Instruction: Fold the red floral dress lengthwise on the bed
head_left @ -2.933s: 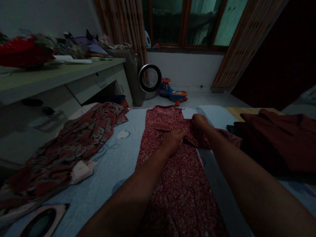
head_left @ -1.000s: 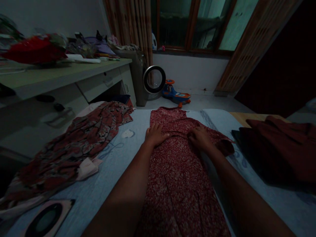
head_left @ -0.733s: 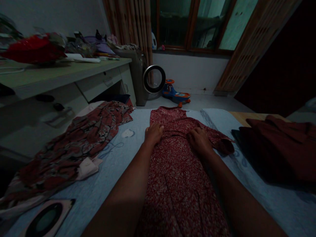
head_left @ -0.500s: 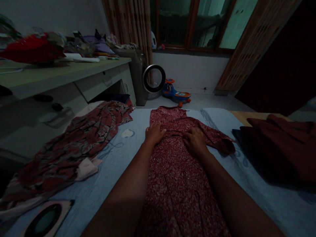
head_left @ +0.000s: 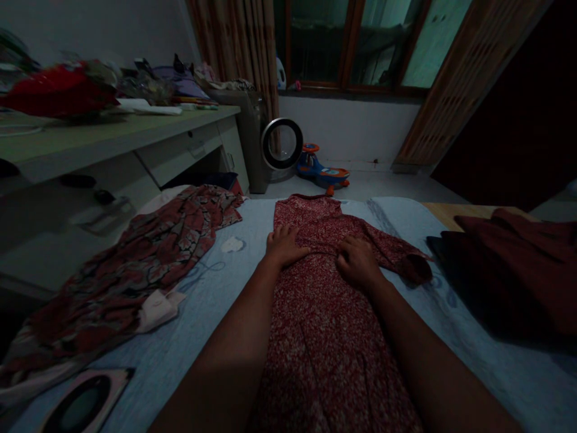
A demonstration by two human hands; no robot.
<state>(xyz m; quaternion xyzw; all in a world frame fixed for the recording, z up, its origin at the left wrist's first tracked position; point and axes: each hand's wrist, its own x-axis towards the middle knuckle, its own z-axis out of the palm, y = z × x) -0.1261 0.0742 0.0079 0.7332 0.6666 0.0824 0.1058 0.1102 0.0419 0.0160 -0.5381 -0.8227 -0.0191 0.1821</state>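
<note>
A long red dress (head_left: 320, 325) with pale speckles lies on the bed in front of me, its collar at the far end. One sleeve (head_left: 396, 249) stretches out to the right and ends in a dark cuff; the other sleeve cannot be made out. My left hand (head_left: 283, 245) lies flat on the dress's left edge below the shoulder, thumb and fingers spread. Across from it, my right hand (head_left: 358, 260) has its fingers curled on the cloth near the base of the right sleeve. A low crease runs between the two hands.
On the left of the light blue bed sheet (head_left: 238, 276) lies a rumpled patterned garment (head_left: 175, 234), with a flat pink-and-black item (head_left: 85, 400) nearer me. Folded dark clothes (head_left: 509, 270) are stacked at right. Beyond stand a desk (head_left: 198, 123), a washing machine (head_left: 250, 138) with its door open and a ride-on toy (head_left: 322, 171).
My left thumb has spread farther out over the cloth. My right hand has shifted slightly nearer me, its fingers more curled. The folds between my hands look flatter.
</note>
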